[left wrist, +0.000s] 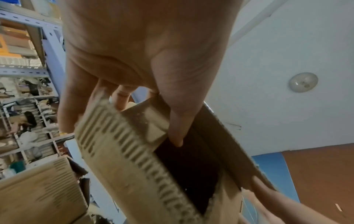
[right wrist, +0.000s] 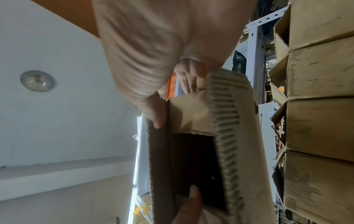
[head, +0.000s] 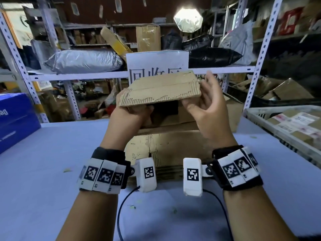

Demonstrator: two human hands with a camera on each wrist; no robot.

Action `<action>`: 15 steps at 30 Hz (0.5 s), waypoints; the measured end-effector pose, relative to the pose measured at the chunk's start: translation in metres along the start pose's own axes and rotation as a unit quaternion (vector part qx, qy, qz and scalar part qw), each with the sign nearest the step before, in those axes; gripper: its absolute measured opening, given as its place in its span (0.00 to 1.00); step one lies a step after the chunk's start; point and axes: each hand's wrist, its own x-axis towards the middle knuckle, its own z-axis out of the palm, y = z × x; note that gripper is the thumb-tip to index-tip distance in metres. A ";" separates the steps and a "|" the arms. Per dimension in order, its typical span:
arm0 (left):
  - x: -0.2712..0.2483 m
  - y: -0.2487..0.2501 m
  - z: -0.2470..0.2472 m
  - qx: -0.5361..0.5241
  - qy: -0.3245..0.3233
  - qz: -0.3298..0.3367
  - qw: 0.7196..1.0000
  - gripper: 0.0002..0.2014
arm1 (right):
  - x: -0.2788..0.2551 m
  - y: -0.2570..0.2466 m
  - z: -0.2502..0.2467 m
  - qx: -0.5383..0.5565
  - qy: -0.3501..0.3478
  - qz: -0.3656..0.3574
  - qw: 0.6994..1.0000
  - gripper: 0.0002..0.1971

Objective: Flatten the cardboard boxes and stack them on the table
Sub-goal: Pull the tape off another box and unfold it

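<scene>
I hold a small brown cardboard box [head: 161, 89] in the air above the table [head: 52, 162], its open side towards me. My left hand [head: 137, 110] grips its lower left corner; the left wrist view shows the thumb [left wrist: 176, 128] inside the opening of the box [left wrist: 134, 166], fingers outside. My right hand [head: 199, 100] pinches the right end, thumb [right wrist: 155, 115] on one wall of the box [right wrist: 239, 151] and fingers [right wrist: 191, 78] behind. Under my hands a stack of flattened cardboard [head: 165, 150] lies on the table.
A bigger open cardboard box [head: 208, 115] stands behind the stack. A blue box [head: 15, 119] sits at the table's left edge, a grey crate [head: 260, 119] of parcels at the right. Metal shelving [head: 104, 75] with bags and a white sign [head: 156, 61] rises behind. Cables [head: 121, 214] trail near me.
</scene>
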 end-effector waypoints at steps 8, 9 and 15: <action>-0.009 0.004 0.000 -0.047 -0.023 -0.017 0.998 0.38 | 0.001 0.025 0.001 -0.140 -0.018 0.112 0.984 0.47; -0.010 0.005 -0.001 -0.046 -0.034 -0.024 0.998 0.40 | 0.001 0.027 0.000 -0.161 -0.020 0.126 0.979 0.50; -0.016 0.016 -0.007 -0.060 -0.131 -0.003 0.990 0.33 | 0.002 0.034 -0.013 -0.196 0.029 0.134 0.971 0.56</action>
